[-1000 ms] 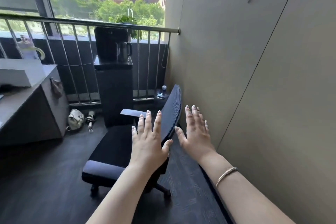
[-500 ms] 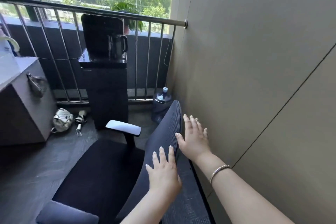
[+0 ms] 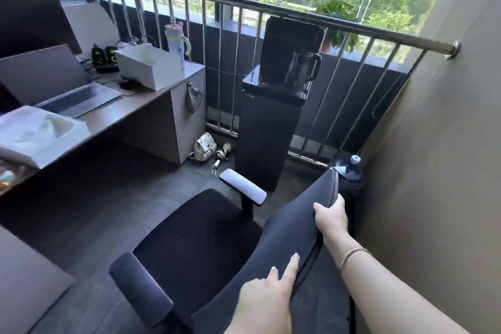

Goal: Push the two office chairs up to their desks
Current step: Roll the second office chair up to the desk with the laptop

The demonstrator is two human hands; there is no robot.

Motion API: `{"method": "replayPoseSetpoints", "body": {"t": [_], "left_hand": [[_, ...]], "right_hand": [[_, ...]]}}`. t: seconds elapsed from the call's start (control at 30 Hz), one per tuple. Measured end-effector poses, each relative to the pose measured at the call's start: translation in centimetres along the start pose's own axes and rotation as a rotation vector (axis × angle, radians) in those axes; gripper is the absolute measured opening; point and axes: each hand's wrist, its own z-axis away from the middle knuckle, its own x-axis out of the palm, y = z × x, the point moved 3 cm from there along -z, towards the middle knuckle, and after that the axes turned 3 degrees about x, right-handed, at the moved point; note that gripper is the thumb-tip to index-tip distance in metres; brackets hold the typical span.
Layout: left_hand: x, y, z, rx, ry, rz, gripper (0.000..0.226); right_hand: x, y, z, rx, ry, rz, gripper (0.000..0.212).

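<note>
Chair (image 3: 206,247): at my 12 o'clock, dark mesh back, padded seat, standing well apart from the desk (image 3: 130,114).
Right hand (image 3: 332,215): I see it clasping the backrest's top edge.
Left hand (image 3: 267,298): fingers spread flat on the backrest.
Open room: bare dark floor (image 3: 89,214) toward 10 o'clock.
Obstructions: black cabinet (image 3: 267,138) at 12, water bottle (image 3: 349,171) and wall (image 3: 433,171) at 2.

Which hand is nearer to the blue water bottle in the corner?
Right. The right hand grips the chair back's top edge just below the water bottle. The left hand rests lower on the back, farther away.
</note>
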Motion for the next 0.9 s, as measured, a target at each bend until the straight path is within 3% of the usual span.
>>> {"method": "replayPoseSetpoints", "body": {"t": [0.13,0.43,0.9], "left_hand": [[-1.0,-4.0,-1.2,-0.045,0.090,-0.031,0.086],[-7.2,-16.5,-3.4,-0.157,0.156,-0.012,0.081],[-17.7,-43.6,-9.8,-0.216,0.203,-0.026,0.084]], "right_hand": [[5.3,-2.6,-1.3,-0.048,-0.095,0.031,0.063],[19.6,-8.1,-1.9,-0.031,-0.189,0.020,0.073],[47.8,-20.6,-2.5,-0.056,-0.233,0.041,0.067]]}}
